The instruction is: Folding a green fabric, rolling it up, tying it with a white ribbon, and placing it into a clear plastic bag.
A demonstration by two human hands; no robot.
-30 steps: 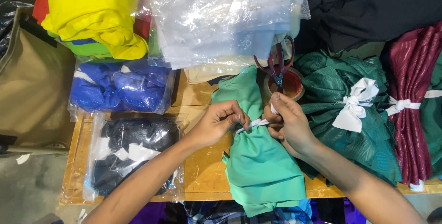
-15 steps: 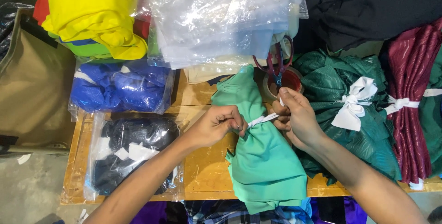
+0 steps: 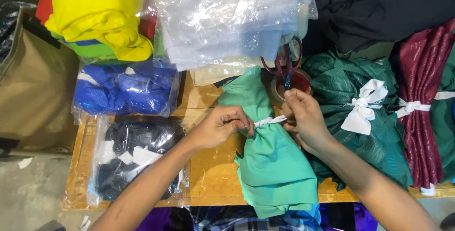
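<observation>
Both hands meet over a light green cloth bundle (image 3: 272,164) lying on the wooden table (image 3: 208,174). Left hand (image 3: 220,126) fingers curled, pinching one end of a white strip (image 3: 268,121) wrapped around the bundle's gathered neck. Right hand (image 3: 303,122) pinching the other end, strip taut between them. Just beyond the right hand: red-handled scissors (image 3: 284,65) resting on a tape roll (image 3: 298,83). Right of it, a dark green bundle (image 3: 360,141) tied with a white bow, then a maroon bundle (image 3: 426,117). Left side: bagged blue cloth (image 3: 123,88), bagged black cloth (image 3: 132,157). Above: clear plastic bags (image 3: 227,17), yellow cloth (image 3: 99,13).
</observation>
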